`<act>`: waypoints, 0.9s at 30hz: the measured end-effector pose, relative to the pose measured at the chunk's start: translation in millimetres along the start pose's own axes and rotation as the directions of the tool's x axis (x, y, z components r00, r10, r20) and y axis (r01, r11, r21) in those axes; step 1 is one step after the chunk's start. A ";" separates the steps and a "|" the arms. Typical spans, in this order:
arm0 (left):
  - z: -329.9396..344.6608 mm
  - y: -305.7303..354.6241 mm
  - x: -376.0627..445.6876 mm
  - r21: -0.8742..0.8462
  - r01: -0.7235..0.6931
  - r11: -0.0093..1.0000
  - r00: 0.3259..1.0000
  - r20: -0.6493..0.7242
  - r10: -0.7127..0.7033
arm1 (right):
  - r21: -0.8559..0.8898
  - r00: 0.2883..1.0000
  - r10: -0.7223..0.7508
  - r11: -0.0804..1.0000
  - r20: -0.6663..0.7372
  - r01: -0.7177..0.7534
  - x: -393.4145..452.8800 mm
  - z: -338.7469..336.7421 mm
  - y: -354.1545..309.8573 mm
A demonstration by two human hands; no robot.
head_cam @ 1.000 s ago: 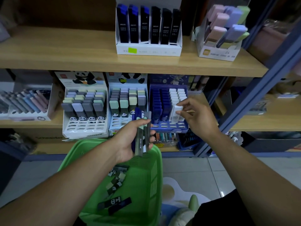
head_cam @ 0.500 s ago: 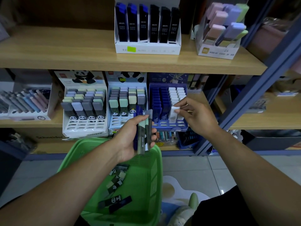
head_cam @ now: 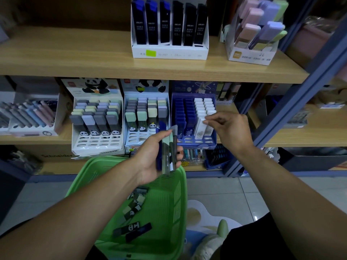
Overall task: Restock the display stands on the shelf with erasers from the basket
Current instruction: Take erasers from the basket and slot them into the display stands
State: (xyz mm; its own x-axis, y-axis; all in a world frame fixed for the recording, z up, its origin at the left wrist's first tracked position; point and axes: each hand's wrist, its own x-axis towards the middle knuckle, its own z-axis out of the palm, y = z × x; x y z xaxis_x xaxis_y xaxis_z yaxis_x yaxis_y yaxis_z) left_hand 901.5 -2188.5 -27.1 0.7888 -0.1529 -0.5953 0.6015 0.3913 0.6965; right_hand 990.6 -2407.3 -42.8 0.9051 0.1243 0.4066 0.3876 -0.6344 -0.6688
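My left hand (head_cam: 150, 156) grips a bundle of long erasers (head_cam: 168, 154), blue, green and grey, just above the green basket (head_cam: 180, 203). Several more erasers (head_cam: 135, 205) lie loose on the basket's floor. My right hand (head_cam: 231, 132) reaches to the blue display stand (head_cam: 197, 144), thumb and forefinger pinched on the top of a white eraser (head_cam: 199, 129) that stands in the front row of its white columns. To the left stand two panda display stands, a middle one (head_cam: 131, 141) and a left one (head_cam: 97, 145), both with bare front slots.
The upper shelf board (head_cam: 75, 59) overhangs the stands and carries a white box of dark lead cases (head_cam: 169, 51) and a pastel box (head_cam: 251, 53). A blue shelf post (head_cam: 293, 102) slants at the right. A pen tray (head_cam: 32, 119) sits far left.
My right hand has set the white eraser down into the front slot of the blue stand and drawn slightly right. My left hand keeps its bundle in the same place.
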 end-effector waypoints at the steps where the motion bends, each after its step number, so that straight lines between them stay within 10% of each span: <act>1: 0.0 0.1 -0.1 -0.005 0.002 1.000 1.000 0.005 -0.002 | -0.010 1.000 0.020 1.000 0.004 -0.020 0.9 0.5 0.9; 12: 1.8 1.9 -5.3 -0.078 -0.020 0.997 1.000 0.010 0.021 | -0.091 1.000 -0.004 0.996 -0.009 0.003 -4.3 2.1 -21.0; 20: -6.0 2.0 -14.4 0.050 -0.041 0.998 0.999 0.024 0.040 | 0.315 0.735 0.279 0.769 0.618 -0.556 -11.2 30.4 -82.3; 27: -28.3 3.2 -19.9 0.010 -0.105 0.994 0.990 -0.094 0.105 | 0.450 0.771 0.350 0.655 0.532 -0.607 7.8 37.1 -88.9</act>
State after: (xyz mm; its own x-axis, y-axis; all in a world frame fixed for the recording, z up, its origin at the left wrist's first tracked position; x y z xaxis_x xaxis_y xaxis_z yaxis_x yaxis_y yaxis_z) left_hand 884.1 -2158.6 -24.3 0.8323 -0.0245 -0.5537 0.5167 0.3958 0.7592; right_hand 969.7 -2321.7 -3.3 0.9264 0.2803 -0.2516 -0.2173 -0.1481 -0.9648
